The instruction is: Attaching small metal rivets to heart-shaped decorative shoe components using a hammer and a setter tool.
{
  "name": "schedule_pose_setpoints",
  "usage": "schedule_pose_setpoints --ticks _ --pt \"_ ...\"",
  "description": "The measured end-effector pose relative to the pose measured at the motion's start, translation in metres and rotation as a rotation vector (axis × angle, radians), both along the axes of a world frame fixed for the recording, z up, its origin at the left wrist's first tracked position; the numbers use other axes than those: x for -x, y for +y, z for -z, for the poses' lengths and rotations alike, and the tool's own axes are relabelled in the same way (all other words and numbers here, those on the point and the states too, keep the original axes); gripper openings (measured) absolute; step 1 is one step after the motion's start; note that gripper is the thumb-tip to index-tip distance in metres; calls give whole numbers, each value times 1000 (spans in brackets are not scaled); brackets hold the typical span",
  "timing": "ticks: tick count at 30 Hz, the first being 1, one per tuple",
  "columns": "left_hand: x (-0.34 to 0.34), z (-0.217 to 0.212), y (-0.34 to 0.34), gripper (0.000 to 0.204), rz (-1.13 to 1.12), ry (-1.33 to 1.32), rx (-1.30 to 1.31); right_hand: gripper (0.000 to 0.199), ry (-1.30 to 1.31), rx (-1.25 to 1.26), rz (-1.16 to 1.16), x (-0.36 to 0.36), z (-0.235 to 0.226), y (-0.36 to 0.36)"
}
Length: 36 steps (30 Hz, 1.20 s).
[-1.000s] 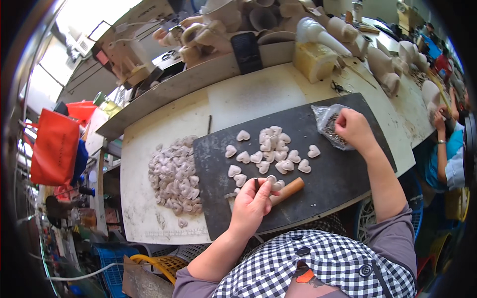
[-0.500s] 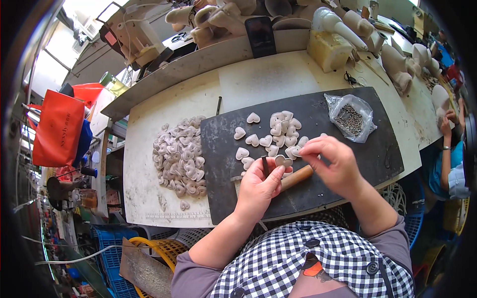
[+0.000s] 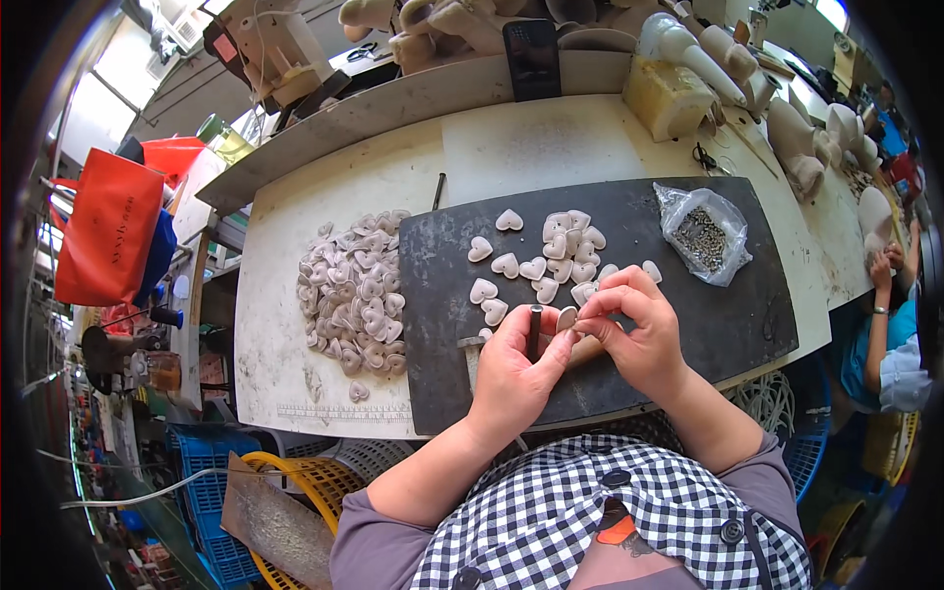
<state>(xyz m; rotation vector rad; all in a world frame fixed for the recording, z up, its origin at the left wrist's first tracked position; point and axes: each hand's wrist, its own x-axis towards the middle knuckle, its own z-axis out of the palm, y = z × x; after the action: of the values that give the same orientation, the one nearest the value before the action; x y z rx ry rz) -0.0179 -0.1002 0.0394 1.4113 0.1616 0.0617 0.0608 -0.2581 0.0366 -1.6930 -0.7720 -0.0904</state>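
Note:
My left hand is closed around a dark metal rod, likely a punch, standing upright between fingers and thumb. The same hand pinches a grey heart-shaped patch, turned nearly edge-on. From the other side, my right hand has its fingertips pinched together at the patch's edge; whether a small part is also between them is hidden. Below my hands lies a hammer with a wooden handle, partly covered. Just beyond them, several pale hearts lie loose and clustered on the black board.
A big heap of hearts covers part of the pale table to the left. An open plastic bag of small metal studs sits at the board's far right. A phone leans against the back ledge. Another person's hands work at far right.
My right hand has come left and down to the patch in my left hand, and its fingertips now meet it. The patch has turned more edge-on. The view has shifted slightly.

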Motion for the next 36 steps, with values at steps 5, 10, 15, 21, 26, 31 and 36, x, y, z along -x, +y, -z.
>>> schedule_pose_setpoints --ticks 5,10,15,21,26,31,36 --pt "0 0 1 18 -18 30 -7 12 -178 160 52 2 1 2" --pt "-1 7 0 18 -17 15 4 10 -203 270 65 7 -1 2" --pt "1 10 0 17 -32 22 -50 10 -298 353 104 14 -4 5" --pt "8 1 8 16 -52 38 -138 13 368 157 -107 15 -15 6" --pt "15 -1 16 15 -9 -7 -213 25 393 29 -142 14 -14 10" --pt "25 -10 16 13 -130 -8 -460 23 88 128 -91 25 -14 30" --pt "44 -3 38 10 -268 18 167 20 92 38 -135 30 -11 53"
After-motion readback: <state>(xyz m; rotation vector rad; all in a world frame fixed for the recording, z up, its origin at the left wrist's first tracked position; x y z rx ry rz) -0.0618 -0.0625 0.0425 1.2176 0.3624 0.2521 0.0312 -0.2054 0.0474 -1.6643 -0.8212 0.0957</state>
